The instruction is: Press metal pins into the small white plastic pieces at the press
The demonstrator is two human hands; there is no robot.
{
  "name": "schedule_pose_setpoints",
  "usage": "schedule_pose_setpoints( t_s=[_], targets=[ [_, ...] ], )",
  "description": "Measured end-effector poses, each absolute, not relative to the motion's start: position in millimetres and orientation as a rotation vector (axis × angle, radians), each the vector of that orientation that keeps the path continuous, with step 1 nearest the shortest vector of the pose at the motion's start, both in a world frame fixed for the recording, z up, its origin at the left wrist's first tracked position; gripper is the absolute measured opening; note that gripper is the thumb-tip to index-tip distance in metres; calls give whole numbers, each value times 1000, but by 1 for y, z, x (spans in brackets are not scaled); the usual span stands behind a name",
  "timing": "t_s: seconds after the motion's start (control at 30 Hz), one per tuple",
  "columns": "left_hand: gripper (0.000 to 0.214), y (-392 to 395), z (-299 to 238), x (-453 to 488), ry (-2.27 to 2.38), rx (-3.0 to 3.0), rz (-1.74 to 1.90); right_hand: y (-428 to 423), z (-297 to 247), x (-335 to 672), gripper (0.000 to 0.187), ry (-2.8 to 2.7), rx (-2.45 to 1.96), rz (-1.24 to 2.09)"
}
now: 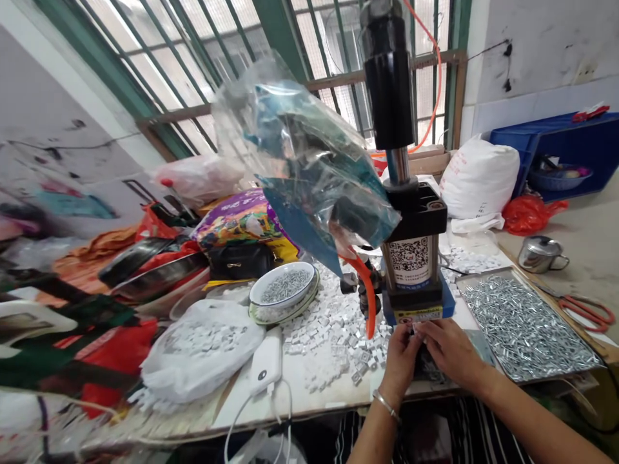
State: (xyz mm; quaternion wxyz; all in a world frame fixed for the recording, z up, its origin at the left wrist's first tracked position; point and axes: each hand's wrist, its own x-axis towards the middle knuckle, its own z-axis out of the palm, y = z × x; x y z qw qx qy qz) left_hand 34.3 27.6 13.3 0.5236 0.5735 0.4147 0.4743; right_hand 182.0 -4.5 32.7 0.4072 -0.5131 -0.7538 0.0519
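My left hand (403, 351) and my right hand (445, 345) meet at the foot of a black bench press (413, 258) with a QR code label. Fingers of both hands are pinched together around something small and whitish, too hidden to name. A silver bangle (385, 405) circles my left wrist. Left of my hands, small white square plastic pieces (333, 335) lie scattered over the white work surface. On the right, a shallow metal tray (520, 370) holds a heap of small shiny metal pins (527, 322).
A bowl (256, 296) of small metal parts, a white plastic bag (203, 348) and a white power bank (267, 361) with cables lie left. Orange-handled scissors (587, 312) and a metal cup (540, 254) stand right. A plastic-wrapped blue part (309, 161) juts beside the press.
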Motion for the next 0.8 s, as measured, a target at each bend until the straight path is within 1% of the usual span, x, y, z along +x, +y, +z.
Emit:
schedule_pose_setpoints(
  t_s=[0.17, 0.23, 0.4, 0.53, 0.67, 0.8],
  targets=[
    [35, 22, 17, 37, 980, 1348, 1145, -12, 35, 199, 32, -1806, -1193, 381],
    [32, 20, 16, 38, 1006, 1328, 1145, -19, 30, 218, 31, -1772, -1227, 392],
    [32, 20, 12, 42, 1027, 1232, 1170, -48, -11, 265, 27, -1867, -1426, 255],
    [31, 20, 14, 43, 992, 1201, 1180, -66, -39, 278, 25, -1982, -1483, 132],
    [29, 19, 14, 42, 981, 1205, 1187, -74, -50, 276, 26, -2042, -1529, 17],
    [30, 19, 7, 42, 981, 1153, 1199, -78, -55, 273, 27, -2046, -1583, -88]
  ],
)
